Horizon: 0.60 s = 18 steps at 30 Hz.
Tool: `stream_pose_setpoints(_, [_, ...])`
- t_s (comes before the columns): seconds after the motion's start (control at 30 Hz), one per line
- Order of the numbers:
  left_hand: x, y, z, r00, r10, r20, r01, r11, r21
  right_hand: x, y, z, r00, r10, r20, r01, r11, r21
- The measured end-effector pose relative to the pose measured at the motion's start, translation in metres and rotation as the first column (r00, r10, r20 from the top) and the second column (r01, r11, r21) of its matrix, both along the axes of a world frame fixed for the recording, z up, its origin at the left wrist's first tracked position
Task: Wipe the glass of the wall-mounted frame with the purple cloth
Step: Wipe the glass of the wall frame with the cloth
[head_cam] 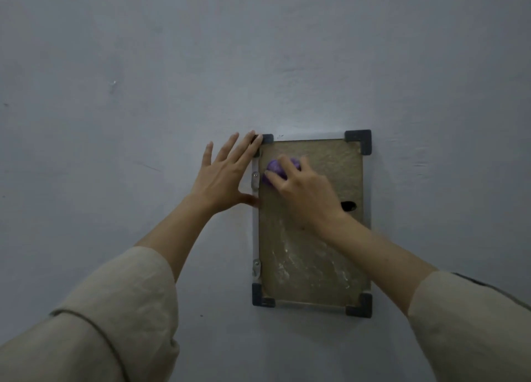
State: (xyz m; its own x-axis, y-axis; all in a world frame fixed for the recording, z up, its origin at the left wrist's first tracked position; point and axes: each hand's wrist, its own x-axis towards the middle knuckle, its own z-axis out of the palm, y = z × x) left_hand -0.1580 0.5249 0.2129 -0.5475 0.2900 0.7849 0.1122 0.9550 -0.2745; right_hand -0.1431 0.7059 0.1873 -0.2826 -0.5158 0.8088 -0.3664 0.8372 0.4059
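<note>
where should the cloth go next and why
Probably drag the cloth down the glass toward the whitish smears near the bottom. The right hand presses it at the upper left, the left hand steadies the frame's edge, and the lower part looks streaky.

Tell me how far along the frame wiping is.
Early on. The right hand presses the purple cloth on the glass near the frame's upper left corner, while the left hand lies flat, bracing the frame's left edge. White streaks across the lower glass are still to be wiped, so most of the pane is left.
</note>
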Motion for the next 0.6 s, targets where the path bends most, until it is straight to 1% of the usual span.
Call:
stream_pose_setpoints(0.03, [0.0, 0.0, 0.0, 1.0, 0.001, 0.0, -0.001, 1.0, 0.004, -0.001, 0.004, 0.006, 1.0, 0.011, 0.0, -0.011, 0.999, -0.037])
stream_pose_setpoints(0.07, [0.001, 0.001, -0.001, 1.0, 0.001, 0.0, -0.001, 1.0, 0.008, -0.002, 0.009, 0.013, 1.0, 0.005, -0.006, -0.006, 0.993, -0.119])
stream_pose_setpoints(0.13, [0.002, 0.002, -0.001, 1.0, 0.003, -0.001, -0.003, 1.0, 0.019, -0.002, 0.013, 0.019, 1.0, -0.031, 0.0, 0.03, 0.948, -0.316])
stream_pose_setpoints(0.17, [0.004, 0.003, -0.003, 1.0, 0.004, 0.002, -0.004, 1.0, 0.03, 0.0, 0.01, 0.015, 0.999, -0.037, 0.018, 0.041, 0.93, -0.365])
stream_pose_setpoints(0.2, [0.004, 0.004, -0.003, 1.0, 0.007, 0.003, -0.007, 0.999, 0.037, 0.001, 0.006, 0.008, 0.999, -0.036, 0.038, 0.048, 0.931, -0.363])
stream_pose_setpoints(0.23, [0.005, 0.004, -0.004, 1.0, 0.015, 0.008, -0.016, 0.999, 0.04, 0.002, 0.002, -0.001, 0.998, -0.026, 0.062, 0.044, 0.945, -0.324])
stream_pose_setpoints(0.3, [0.01, 0.005, -0.007, 0.999, 0.042, 0.03, -0.043, 0.998, 0.036, 0.003, 0.0, -0.017, 0.994, 0.03, 0.103, -0.004, 0.97, -0.244])
stream_pose_setpoints(0.33, [0.014, 0.006, -0.009, 0.998, 0.051, 0.041, -0.052, 0.998, 0.036, 0.002, 0.002, -0.02, 0.99, 0.074, 0.12, -0.043, 0.97, -0.24])
stream_pose_setpoints(0.37, [0.019, 0.008, -0.012, 0.998, 0.041, 0.041, -0.043, 0.998, 0.053, 0.002, 0.005, -0.02, 0.983, 0.125, 0.134, -0.085, 0.959, -0.27])
stream_pose_setpoints(0.4, [0.025, 0.01, -0.016, 1.0, -0.002, 0.029, -0.001, 0.995, 0.095, 0.003, 0.008, -0.018, 0.973, 0.18, 0.145, -0.124, 0.935, -0.331])
stream_pose_setpoints(0.43, [0.031, 0.014, -0.02, 0.995, -0.102, 0.007, 0.099, 0.976, 0.195, 0.004, 0.01, -0.016, 0.96, 0.239, 0.146, -0.161, 0.897, -0.411])
stream_pose_setpoints(0.47, [0.038, 0.02, -0.023, 0.969, -0.246, -0.022, 0.239, 0.908, 0.344, 0.005, 0.011, -0.015, 0.946, 0.296, 0.134, -0.196, 0.848, -0.492])
stream_pose_setpoints(0.5, [0.045, 0.029, -0.026, 0.918, -0.394, -0.05, 0.364, 0.786, 0.499, 0.008, 0.01, -0.014, 0.933, 0.343, 0.114, -0.226, 0.799, -0.557])
stream_pose_setpoints(0.53, [0.052, 0.039, -0.028, 0.854, -0.515, -0.069, 0.44, 0.646, 0.624, 0.01, 0.008, -0.013, 0.918, 0.385, 0.096, -0.253, 0.755, -0.605])
stream_pose_setpoints(0.57, [0.057, 0.05, -0.03, 0.799, -0.596, -0.076, 0.466, 0.534, 0.705, 0.012, 0.005, -0.013, 0.896, 0.435, 0.089, -0.279, 0.708, -0.648])
stream_pose_setpoints(0.6, [0.059, 0.059, -0.032, 0.763, -0.641, -0.08, 0.467, 0.462, 0.754, 0.015, 0.003, -0.012, 0.863, 0.497, 0.092, -0.302, 0.652, -0.695])
